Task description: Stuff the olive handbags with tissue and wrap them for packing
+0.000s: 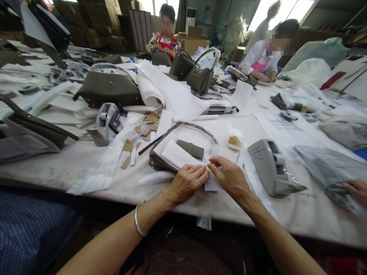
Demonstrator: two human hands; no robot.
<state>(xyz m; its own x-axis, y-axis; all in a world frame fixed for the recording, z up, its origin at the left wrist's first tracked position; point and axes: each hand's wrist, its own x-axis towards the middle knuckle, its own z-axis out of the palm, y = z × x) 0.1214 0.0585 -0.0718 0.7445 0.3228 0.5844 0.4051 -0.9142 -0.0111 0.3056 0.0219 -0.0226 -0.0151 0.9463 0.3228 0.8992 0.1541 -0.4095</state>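
A dark olive handbag [156, 156] lies on the table in front of me, its wrapped handle [200, 129] arching behind it. White packing paper [174, 152] covers part of the bag. My left hand [190, 181] rests on the bag's near side, fingers bent and pressed together on the white paper. Close beside it, my right hand [228, 173] has thumb and forefinger brought together at the bag's right end, by a bit of white wrapping. What exactly lies between those fingertips is too small to make out. A white sheet piece [212, 184] sits beneath the hands.
A grey tape dispenser [263, 166] stands to the right, another tape dispenser [103, 124] to the left. Cardboard pieces [149, 124] and a small white dish [234, 142] lie beyond. Another person's hand [357, 189] touches a plastic-wrapped item at right. Two people work across the table.
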